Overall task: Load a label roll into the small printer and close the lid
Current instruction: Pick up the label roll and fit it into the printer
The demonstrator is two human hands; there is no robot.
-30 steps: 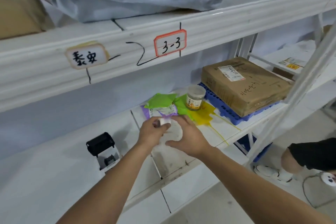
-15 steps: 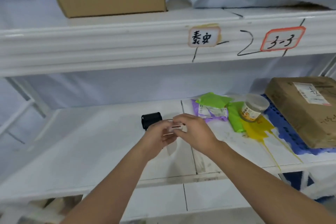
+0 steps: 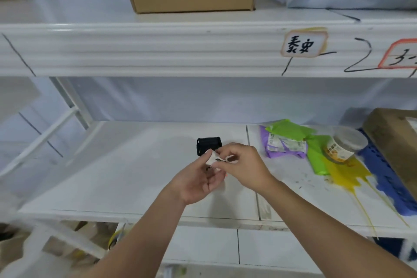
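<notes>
Bright, soft shadows; wide-angle bending, blurred edges

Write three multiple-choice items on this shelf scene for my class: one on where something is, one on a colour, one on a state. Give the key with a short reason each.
1. Where does the small black printer stand?
A. on the top shelf beside the cardboard box
B. on the white shelf just behind the hands
C. on the blue pallet

2. What colour is the spill under the jar?
A. red
B. yellow
C. black

3. What is the state of the label roll?
A. lying on the shelf untouched
B. shut inside the printer
C. held between both hands in front of the printer

Key: 1 B, the printer's black body shows above the fingertips on the white shelf. 2 B, the yellow spill spreads from the jar toward the shelf edge. 3 C, the left hand and right hand both pinch the white roll.
</notes>
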